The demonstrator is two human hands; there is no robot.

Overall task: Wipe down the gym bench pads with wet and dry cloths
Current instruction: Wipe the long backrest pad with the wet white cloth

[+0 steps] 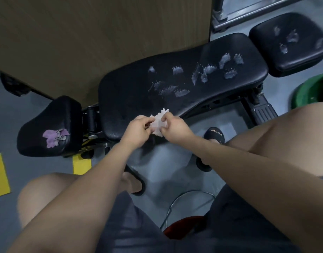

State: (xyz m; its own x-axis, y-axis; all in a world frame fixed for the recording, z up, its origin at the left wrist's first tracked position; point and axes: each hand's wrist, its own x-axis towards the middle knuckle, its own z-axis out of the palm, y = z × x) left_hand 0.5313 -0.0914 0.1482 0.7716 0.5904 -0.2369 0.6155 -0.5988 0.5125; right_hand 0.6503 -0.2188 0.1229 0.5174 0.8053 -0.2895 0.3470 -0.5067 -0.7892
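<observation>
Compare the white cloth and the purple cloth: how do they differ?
The white cloth is pinched between the left hand and right hand at the near edge of the long pad; the purple cloth lies untouched on the small end pad. The white cloth is bunched up; the purple cloth is spread flatter. Both are small and crumpled.

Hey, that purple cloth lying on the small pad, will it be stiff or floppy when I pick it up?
Probably floppy: the purple cloth lies crumpled in uneven folds on the small pad. Likely light, since it looks thin. It seems unlikely to roll, lying flat there.
</observation>
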